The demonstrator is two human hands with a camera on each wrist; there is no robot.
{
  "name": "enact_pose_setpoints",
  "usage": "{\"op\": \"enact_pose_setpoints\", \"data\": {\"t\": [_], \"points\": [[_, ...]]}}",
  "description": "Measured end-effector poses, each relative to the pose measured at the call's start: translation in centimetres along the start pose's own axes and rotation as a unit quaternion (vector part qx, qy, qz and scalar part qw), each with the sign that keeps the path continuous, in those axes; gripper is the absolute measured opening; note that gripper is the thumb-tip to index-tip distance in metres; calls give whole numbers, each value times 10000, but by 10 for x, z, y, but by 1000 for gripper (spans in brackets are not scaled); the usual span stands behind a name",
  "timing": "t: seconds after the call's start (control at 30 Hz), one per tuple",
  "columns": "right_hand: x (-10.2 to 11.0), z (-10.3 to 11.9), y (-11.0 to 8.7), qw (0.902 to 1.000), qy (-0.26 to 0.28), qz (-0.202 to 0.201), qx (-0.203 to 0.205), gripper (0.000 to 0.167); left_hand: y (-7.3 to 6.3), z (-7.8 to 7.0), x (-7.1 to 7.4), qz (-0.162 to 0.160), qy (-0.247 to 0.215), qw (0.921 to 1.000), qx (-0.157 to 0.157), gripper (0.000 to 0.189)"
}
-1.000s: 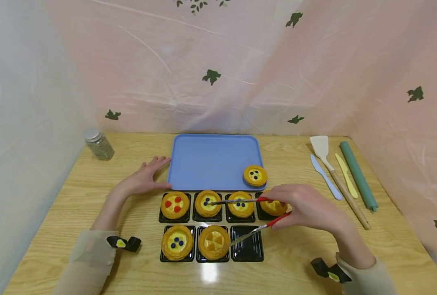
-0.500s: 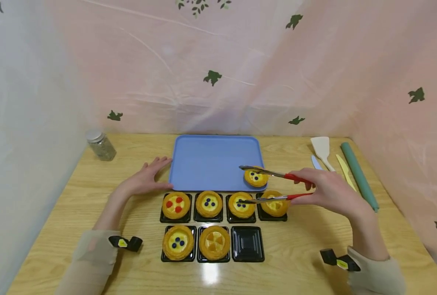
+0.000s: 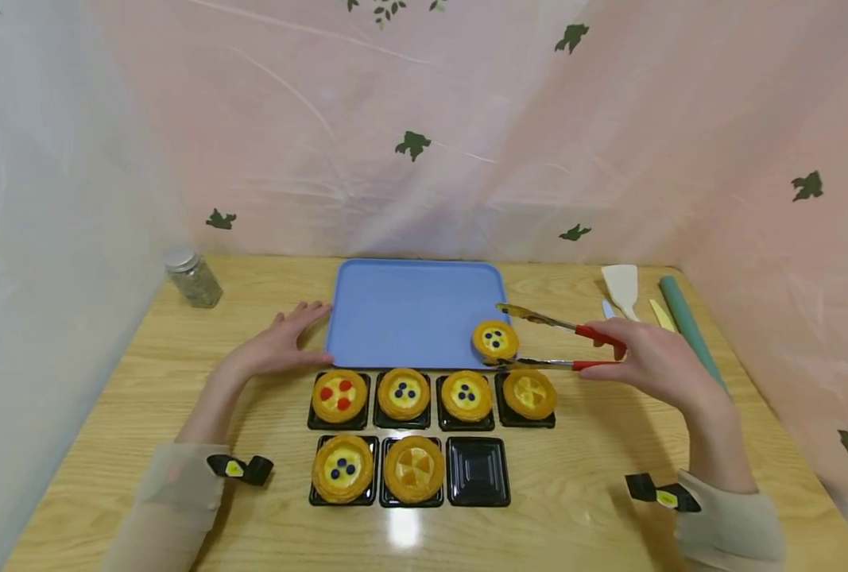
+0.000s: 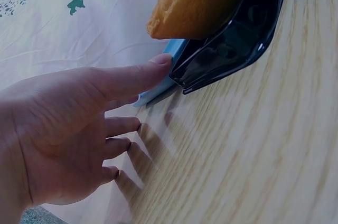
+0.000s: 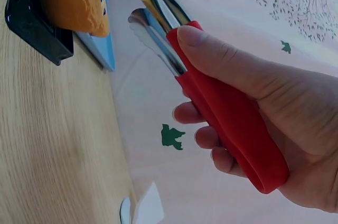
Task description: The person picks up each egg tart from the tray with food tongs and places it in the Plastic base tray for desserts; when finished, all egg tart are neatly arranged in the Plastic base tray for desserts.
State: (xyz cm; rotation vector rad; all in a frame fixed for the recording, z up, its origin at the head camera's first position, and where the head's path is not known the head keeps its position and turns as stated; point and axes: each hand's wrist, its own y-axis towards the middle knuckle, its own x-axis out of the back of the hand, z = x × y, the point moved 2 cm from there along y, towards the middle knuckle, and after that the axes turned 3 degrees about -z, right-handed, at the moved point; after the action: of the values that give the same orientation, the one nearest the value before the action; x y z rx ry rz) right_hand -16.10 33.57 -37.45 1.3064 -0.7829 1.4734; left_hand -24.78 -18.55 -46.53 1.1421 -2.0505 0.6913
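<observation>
My right hand (image 3: 656, 361) grips red-handled metal tongs (image 5: 227, 108), their arms spread on either side of a blueberry tart (image 3: 495, 340) at the near right corner of a blue tray (image 3: 409, 310). Whether the tongs touch that tart is hard to tell. My left hand (image 3: 280, 343) rests at the tray's left edge with fingers extended, thumb at the near left corner. In the left wrist view its thumb (image 4: 142, 77) lies by the tray rim, beside a black holder (image 4: 232, 49). In front of the tray, several tarts sit in black square holders, among them a red-berry tart (image 3: 340, 396).
One black holder (image 3: 478, 471) in the near row bears no tart. A glass jar (image 3: 193, 278) stands at the back left. On the right lie a white spatula (image 3: 621, 287), a green roll (image 3: 691, 326), and a blue and a yellow knife (image 3: 661, 314), partly covered by the right hand.
My right hand has moved right and away from me, bringing the tongs from above the black holders to around the tart on the tray. The left hand stays in place.
</observation>
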Motion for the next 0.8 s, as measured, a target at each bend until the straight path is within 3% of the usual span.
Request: {"op": "enact_pose_setpoints", "data": {"t": [0.2,0.8], "points": [[-1,-4,-3,9994,-42,229,-270,54,1,0,-3,46,-15,10000,-14,95],[-9,-3,1,9992,-342,166,-126,51,0,0,-1,13,-27,10000,-8,95]]}}
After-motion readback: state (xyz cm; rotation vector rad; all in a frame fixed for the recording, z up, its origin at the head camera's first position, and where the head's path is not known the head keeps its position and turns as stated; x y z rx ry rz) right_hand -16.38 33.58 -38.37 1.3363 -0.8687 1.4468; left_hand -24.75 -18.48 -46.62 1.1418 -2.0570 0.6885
